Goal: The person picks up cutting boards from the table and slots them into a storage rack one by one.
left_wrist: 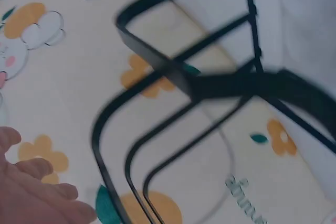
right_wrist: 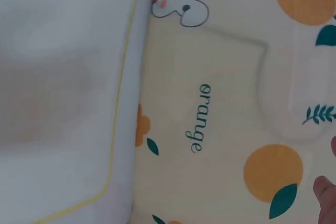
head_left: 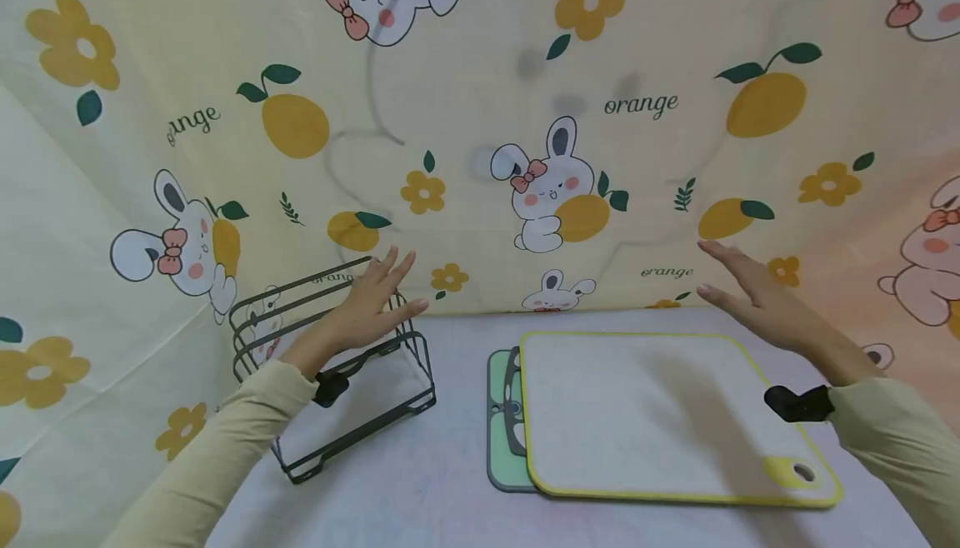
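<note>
My left hand (head_left: 367, 302) hovers with spread fingers over a dark wire rack (head_left: 363, 438), holding nothing. In the left wrist view the rack (left_wrist: 231, 85) fills the middle, and the fingers of the left hand (left_wrist: 37, 195) lie apart from it in that picture. My right hand (head_left: 772, 302) is raised with extended fingers beyond the far right corner of a white cutting board with a yellow rim (head_left: 622, 423). Only a bit of the right hand (right_wrist: 328, 203) enters the right wrist view. Beneath the white board, a green board with a grey edge (head_left: 501, 448) sticks out leftward.
Between the green and white boards a dark grey handle (head_left: 512, 440) shows. A pale cloth (head_left: 420, 498) covers the table. Behind it hangs a yellowish curtain (head_left: 465, 98) printed with rabbits, oranges and flowers. Dark straps sit on both wrists.
</note>
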The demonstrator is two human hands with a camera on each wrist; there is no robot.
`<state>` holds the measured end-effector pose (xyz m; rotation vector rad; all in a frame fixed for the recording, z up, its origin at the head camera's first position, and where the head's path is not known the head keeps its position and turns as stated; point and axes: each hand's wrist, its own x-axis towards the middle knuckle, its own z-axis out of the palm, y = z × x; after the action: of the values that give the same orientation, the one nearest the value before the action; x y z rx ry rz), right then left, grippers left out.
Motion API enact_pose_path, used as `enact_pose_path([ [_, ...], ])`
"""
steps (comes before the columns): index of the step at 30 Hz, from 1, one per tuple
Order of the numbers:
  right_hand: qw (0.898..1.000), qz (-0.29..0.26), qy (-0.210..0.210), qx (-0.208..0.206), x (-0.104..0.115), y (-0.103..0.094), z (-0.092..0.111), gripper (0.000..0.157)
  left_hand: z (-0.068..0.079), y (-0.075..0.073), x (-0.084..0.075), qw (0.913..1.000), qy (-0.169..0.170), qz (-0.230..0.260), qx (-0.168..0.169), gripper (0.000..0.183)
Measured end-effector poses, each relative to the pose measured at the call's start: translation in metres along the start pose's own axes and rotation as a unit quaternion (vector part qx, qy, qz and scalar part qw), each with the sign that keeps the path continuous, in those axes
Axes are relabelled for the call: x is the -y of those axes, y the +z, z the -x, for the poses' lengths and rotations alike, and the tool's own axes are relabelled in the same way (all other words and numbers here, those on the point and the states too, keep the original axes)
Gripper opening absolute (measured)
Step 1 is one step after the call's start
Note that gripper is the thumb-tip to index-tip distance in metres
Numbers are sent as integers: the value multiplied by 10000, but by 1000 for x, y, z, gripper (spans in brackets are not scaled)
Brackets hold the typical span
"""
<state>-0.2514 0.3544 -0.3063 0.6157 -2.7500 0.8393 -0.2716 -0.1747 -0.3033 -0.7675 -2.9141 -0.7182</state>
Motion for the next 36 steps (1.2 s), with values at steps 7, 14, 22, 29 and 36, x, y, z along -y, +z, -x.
enact_pose_path([
  [7,9977,-220,399,-499,-2,-5,7,69,3,4,-19,9952,54,927,-324,79],
  [14,9931,-198,657,-952,-6,-5,16,62,0,12,-32,9692,-408,2292,-807,68],
  [22,9864,-759,781,-1228,-21,-7,29,46,-4,24,-43,9289,-513,3516,-1044,50],
  [29,9797,-1420,688,-1240,-32,-7,37,34,-4,37,-51,8985,-636,4208,-1079,45],
  [36,9731,-1762,757,-1279,-39,-1,45,35,-2,50,-54,8936,-883,4286,-995,45],
])
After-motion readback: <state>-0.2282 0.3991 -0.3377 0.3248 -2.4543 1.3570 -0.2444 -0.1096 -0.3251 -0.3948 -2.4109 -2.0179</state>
